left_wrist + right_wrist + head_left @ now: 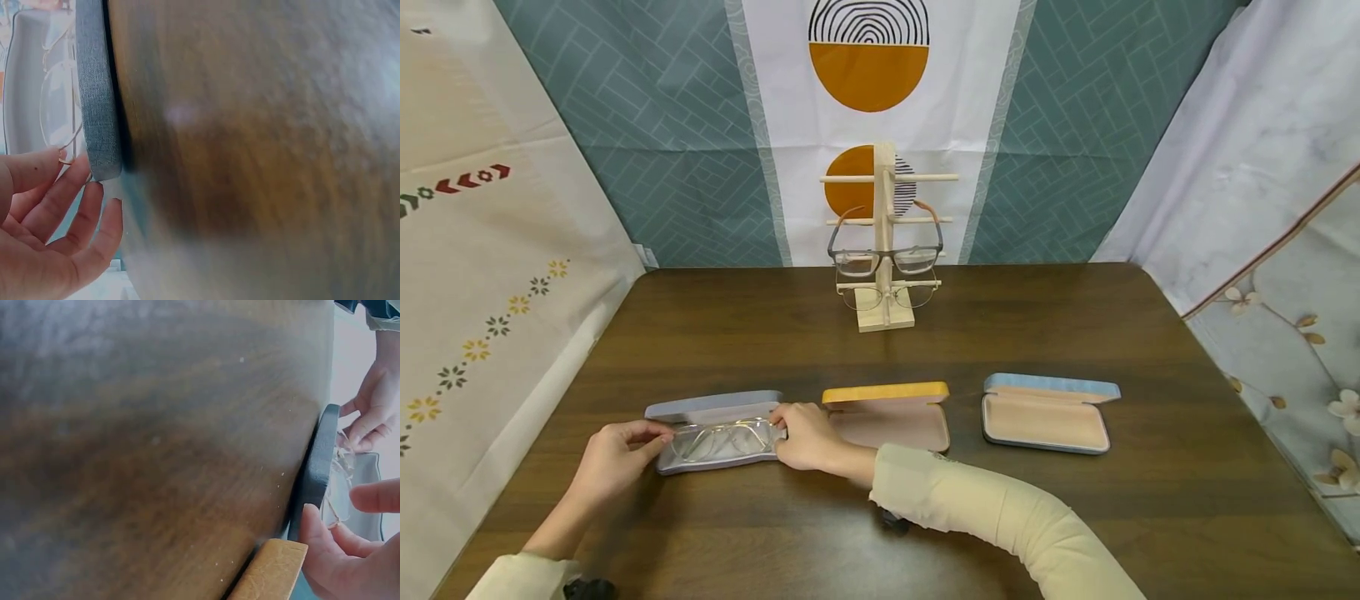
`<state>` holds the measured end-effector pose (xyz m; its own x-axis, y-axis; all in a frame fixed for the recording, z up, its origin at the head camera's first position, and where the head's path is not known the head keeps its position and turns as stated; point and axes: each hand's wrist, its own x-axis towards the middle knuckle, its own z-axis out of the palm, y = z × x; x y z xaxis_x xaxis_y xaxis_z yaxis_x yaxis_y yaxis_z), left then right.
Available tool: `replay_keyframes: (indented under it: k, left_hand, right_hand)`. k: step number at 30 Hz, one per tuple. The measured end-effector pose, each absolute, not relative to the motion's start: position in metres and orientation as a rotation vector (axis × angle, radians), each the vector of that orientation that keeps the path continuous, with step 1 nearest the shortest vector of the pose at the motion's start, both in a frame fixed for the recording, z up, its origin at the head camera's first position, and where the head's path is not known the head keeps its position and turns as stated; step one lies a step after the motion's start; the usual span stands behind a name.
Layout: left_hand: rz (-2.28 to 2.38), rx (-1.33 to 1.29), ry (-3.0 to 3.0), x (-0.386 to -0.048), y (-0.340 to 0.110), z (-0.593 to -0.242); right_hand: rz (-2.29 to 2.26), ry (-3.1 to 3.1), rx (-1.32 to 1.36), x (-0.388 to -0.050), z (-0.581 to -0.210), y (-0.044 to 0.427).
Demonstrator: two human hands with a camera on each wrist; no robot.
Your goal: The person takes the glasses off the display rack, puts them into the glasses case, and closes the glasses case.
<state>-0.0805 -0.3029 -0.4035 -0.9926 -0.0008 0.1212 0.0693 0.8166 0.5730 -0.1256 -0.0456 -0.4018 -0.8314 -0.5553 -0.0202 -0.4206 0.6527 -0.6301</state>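
Thin gold-rimmed glasses (718, 440) lie over the open grey-blue case (715, 461) at the left of the table. At their left end, the left hand (613, 462) pinches the frame between thumb and index finger; in the left wrist view this hand (59, 219) has its other fingers loosely spread by the case lid (100, 94). The right hand (808, 437) is at the glasses' right end, over the case's right edge. In the right wrist view its thumb and fingers (350, 544) are around the end of the frame, one fingertip against the lid (319, 469).
An open yellow case (887, 425) stands just right of the right hand, partly behind it. Farther right is an open light-blue case (1045, 422). A wooden rack (886, 317) at the back holds dark-framed glasses (886, 252) and a thin-rimmed pair (861, 298).
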Motion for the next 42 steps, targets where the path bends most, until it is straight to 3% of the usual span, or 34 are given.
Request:
replay_keyframes:
  k: [15,29,42]
  left_hand:
    - [-0.944,-0.039,-2.941,-0.082,-0.299,-0.402]
    - [-0.992,0.067,-3.036,-0.075,-0.322,-0.387]
    - [-1.538,0.112,-3.009,-0.085,-0.325,-0.386]
  right_hand:
    - [-0.904,2.685,-0.866,-0.125,-0.399,-0.033]
    - [-1.244,2.499,-0.520,-0.119,-0.397,-0.034]
    - [-1.350,2.427,-0.269,-0.124,-0.400,-0.057]
